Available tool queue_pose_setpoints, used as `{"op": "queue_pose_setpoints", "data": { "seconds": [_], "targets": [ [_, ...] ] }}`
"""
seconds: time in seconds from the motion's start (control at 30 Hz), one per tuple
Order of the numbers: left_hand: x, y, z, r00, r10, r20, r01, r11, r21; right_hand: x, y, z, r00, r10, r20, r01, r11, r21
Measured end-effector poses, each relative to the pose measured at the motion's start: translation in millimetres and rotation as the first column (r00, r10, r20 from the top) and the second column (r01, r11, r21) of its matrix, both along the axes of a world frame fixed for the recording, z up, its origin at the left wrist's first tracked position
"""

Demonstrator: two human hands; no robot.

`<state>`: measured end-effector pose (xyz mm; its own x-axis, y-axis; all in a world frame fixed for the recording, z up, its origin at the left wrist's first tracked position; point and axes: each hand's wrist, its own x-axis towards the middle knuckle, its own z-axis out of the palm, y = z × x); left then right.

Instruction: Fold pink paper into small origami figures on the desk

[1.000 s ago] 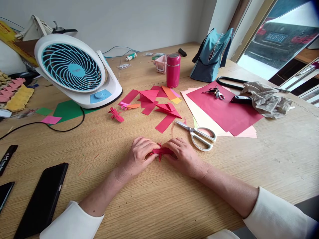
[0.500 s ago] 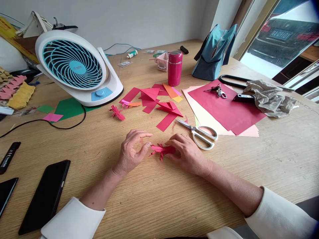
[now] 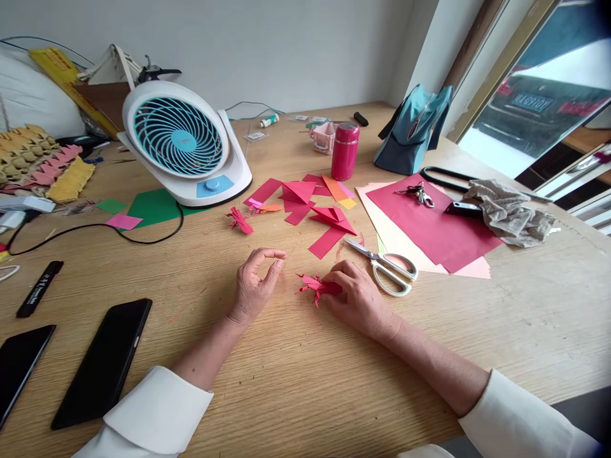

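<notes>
A small red folded-paper insect (image 3: 315,287), with thin cut legs spread outward, lies low over the wooden table. My right hand (image 3: 356,294) pinches its right end between thumb and fingers; that end is partly hidden. To its left, my left hand (image 3: 256,280) is apart from it, fingers curved and thumb separated, holding nothing. White-handled scissors (image 3: 384,263) lie just beyond my right hand. A second red paper insect (image 3: 239,221) rests farther back, beside small pink and orange paper pieces (image 3: 263,207). Red folded papers and strips (image 3: 329,230) are scattered behind the hands.
A white and blue fan (image 3: 184,143) stands at the back left. A pink flask (image 3: 344,151) and blue bag (image 3: 413,130) stand behind. Paper sheets (image 3: 432,222) with keys (image 3: 420,194) lie right. Phones (image 3: 102,362) and a black marker (image 3: 40,289) lie left.
My left hand has drawn slightly away from the paper insect, widening the gap. My right hand keeps its pinch. The camera view has shifted left and up.
</notes>
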<state>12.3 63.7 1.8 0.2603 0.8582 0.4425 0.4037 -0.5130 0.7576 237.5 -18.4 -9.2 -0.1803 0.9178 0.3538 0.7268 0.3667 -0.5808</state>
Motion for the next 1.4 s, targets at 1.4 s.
{"op": "queue_pose_setpoints", "data": {
  "seconds": [1.4],
  "targets": [
    [-17, 11, -29.8, 0.98, 0.146, 0.133, -0.116, 0.97, -0.214, -74, 111, 2.2, 0.977, -0.169, 0.132, 0.174, 0.984, -0.025]
  ]
}}
